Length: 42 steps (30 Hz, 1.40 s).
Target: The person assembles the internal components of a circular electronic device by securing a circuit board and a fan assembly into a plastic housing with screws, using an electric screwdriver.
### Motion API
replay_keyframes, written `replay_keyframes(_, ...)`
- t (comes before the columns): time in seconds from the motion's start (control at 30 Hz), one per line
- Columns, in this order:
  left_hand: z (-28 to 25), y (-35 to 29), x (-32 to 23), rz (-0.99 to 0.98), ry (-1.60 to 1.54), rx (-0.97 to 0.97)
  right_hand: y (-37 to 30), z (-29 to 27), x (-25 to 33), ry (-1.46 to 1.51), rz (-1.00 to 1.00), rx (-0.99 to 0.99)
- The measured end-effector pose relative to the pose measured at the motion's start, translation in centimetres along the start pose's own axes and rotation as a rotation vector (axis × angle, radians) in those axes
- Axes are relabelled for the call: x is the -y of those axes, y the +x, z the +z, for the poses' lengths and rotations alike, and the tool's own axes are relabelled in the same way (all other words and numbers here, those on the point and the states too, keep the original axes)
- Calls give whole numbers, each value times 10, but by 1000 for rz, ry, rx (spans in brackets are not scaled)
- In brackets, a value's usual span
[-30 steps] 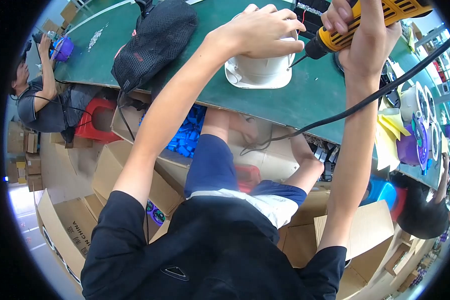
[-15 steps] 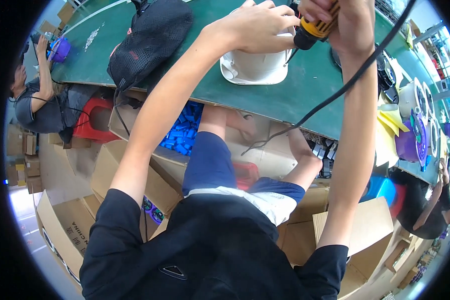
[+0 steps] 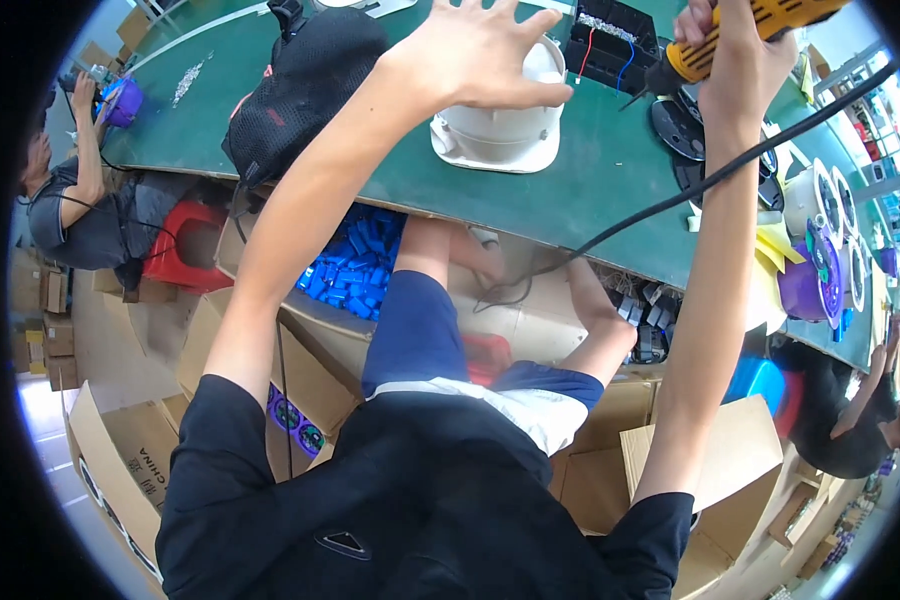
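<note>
A white safety helmet (image 3: 498,135) stands on the green bench ahead of me. Over its top my left hand (image 3: 475,55) spreads its fingers wide, holding nothing; I cannot tell whether it touches the shell. To the right of the helmet, my right hand (image 3: 735,60) grips a yellow and black power screwdriver (image 3: 692,55). Its thin bit points down and left, apart from the helmet. A thick black cord (image 3: 715,180) hangs across my right forearm.
A black mesh bag (image 3: 305,90) lies left of the helmet. Behind it to the right is a black tray (image 3: 595,68) with small metal pieces and red and blue wires. Black discs (image 3: 677,130) and white-purple round housings (image 3: 810,285) sit rightward. Blue parts (image 3: 355,265) fill a box below.
My right hand has carried the screwdriver away from the helmet to the right. My left hand has shifted left and opened its fingers. The helmet has moved slightly left.
</note>
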<state>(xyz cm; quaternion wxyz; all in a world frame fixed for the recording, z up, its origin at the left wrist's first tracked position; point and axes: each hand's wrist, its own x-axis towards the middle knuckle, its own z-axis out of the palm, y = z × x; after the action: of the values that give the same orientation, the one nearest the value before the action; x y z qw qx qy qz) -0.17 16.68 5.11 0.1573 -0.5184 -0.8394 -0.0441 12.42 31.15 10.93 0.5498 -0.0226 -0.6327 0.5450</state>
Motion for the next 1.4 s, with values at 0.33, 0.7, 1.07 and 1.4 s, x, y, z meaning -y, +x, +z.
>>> replay_keyframes(0.33,-6,-17,-1,726,-33,-64,-20,-10,4,-32,78,28)
replay_keyframes(0.7,6,21,6,798,120,-333,-27,-26,15,-7,94,90)
replay_keyframes(1.07,-10,13,23,136,-77,253,-38,-47,-10,-7,193,15)
replay_keyframes(1.4,41,10,44,396,-205,-87,-30,9,1,128,131,19)
